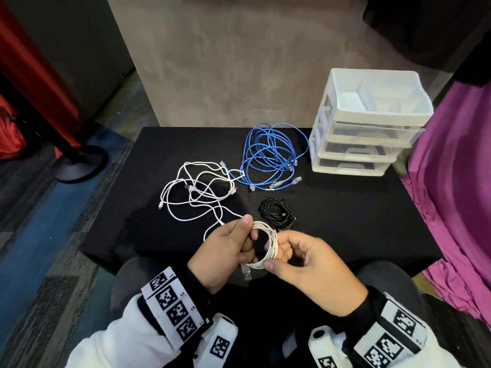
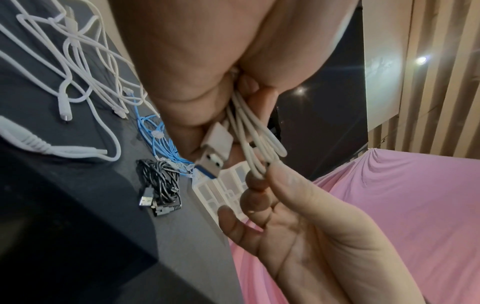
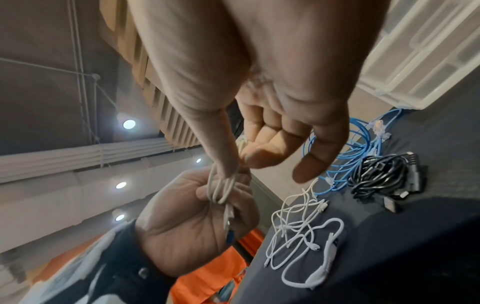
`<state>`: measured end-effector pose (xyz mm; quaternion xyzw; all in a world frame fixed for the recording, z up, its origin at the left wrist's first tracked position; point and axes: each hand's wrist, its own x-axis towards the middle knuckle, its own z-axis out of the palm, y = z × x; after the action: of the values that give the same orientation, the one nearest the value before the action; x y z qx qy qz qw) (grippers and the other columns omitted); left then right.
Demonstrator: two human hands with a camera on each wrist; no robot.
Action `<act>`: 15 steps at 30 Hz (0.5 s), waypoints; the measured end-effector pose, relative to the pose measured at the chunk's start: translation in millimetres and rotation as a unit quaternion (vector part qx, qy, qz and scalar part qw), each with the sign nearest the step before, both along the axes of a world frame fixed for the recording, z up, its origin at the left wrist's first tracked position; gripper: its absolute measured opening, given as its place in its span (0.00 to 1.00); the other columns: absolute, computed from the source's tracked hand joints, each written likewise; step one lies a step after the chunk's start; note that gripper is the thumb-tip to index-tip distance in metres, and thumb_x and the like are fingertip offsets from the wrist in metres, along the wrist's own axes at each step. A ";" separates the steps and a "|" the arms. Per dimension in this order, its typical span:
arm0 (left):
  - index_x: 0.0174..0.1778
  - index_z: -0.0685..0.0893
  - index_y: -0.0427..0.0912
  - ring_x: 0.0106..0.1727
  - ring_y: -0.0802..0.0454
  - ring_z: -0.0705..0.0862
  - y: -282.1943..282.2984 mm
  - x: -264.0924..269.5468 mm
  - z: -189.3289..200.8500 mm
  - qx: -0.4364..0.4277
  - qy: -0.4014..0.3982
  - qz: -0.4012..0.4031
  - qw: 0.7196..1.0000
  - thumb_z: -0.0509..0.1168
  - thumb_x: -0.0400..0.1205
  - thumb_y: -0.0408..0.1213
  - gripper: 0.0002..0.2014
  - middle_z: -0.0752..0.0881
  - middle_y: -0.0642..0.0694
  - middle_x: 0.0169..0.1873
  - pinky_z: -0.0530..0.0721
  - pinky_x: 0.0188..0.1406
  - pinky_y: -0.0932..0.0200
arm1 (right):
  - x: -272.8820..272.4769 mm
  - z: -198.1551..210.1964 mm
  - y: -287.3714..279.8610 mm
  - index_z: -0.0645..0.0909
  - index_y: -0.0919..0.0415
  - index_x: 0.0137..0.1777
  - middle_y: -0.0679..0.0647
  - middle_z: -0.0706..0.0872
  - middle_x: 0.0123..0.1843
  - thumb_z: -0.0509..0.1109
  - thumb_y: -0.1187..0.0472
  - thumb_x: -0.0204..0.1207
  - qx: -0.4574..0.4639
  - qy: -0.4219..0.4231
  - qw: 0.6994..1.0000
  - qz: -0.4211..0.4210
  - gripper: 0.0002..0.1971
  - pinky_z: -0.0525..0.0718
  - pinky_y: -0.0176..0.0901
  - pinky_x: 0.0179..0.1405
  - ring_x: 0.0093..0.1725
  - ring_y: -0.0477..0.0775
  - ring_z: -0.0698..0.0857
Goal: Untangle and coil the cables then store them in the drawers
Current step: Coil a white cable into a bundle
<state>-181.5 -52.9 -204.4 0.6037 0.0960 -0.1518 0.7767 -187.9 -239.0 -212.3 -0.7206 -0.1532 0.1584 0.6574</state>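
Both hands, left hand (image 1: 225, 251) and right hand (image 1: 308, 264), pinched the white cable coil (image 1: 267, 247) above the black table's (image 1: 345, 221) near edge, bare tabletop right of them.

White cable coil (image 1: 265, 245) between left hand (image 1: 225, 251) and right hand (image 1: 310, 266), over black table (image 1: 345, 221).

Both hands are raised in front of the body, close together. The left hand (image 1: 223, 251) curls its fingers and thumb around one side of a small coiled white cable (image 1: 267, 247). The right hand (image 1: 310, 272) pinches the coil's opposite side between thumb and forefinger, its other fingers loosely spread.
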 end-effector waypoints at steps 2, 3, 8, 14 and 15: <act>0.38 0.76 0.37 0.22 0.57 0.59 -0.7 -0.3 1.0 0.014 -0.003 -0.009 1.000 0.54 0.93 0.43 0.20 0.62 0.51 0.20 0.63 0.22 0.67 | 0.1 2.5 1.0 0.85 0.57 0.47 0.49 0.82 0.39 0.79 0.65 0.75 -0.013 0.006 1.000 0.028 0.06 0.78 0.45 0.49 0.42 0.47 0.77; 0.38 0.76 0.37 0.21 0.57 0.59 -1.3 -0.3 1.7 0.026 -0.009 -0.017 0.999 0.54 0.92 0.43 0.20 0.63 0.51 0.20 0.62 0.22 0.67 | -0.1 3.2 1.8 0.85 0.60 0.53 0.54 0.85 0.42 0.78 0.63 0.75 -0.004 0.027 0.999 0.046 0.08 0.79 0.49 0.52 0.45 0.48 0.79; 0.37 0.75 0.37 0.18 0.60 0.60 2.9 2.7 5.7 0.089 -0.051 -0.055 0.993 0.54 0.92 0.42 0.20 0.64 0.54 0.18 0.63 0.19 0.70 | 1.1 8.8 0.9 0.84 0.62 0.66 0.54 0.88 0.54 0.74 0.65 0.78 0.029 0.128 0.984 0.120 0.16 0.77 0.45 0.58 0.51 0.46 0.80; 0.38 0.75 0.36 0.19 0.59 0.60 8.2 8.7 6.1 0.105 -0.065 -0.039 0.992 0.54 0.92 0.42 0.19 0.63 0.53 0.19 0.62 0.19 0.67 | 4.6 5.9 5.6 0.87 0.61 0.50 0.54 0.91 0.40 0.70 0.64 0.73 -0.046 0.052 0.997 0.014 0.08 0.85 0.60 0.51 0.39 0.52 0.86; 0.38 0.75 0.36 0.19 0.59 0.60 8.2 8.9 5.9 0.103 -0.066 -0.034 0.992 0.53 0.92 0.42 0.19 0.63 0.52 0.19 0.62 0.19 0.67 | 4.3 3.5 4.9 0.88 0.56 0.49 0.56 0.92 0.39 0.68 0.61 0.73 -0.079 0.023 0.996 -0.015 0.09 0.87 0.61 0.53 0.38 0.53 0.89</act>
<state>-172.6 -44.7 -198.5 0.6920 0.0392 -0.1277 0.7094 -183.6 -234.1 -208.8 -0.7689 -0.1147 0.1768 0.6036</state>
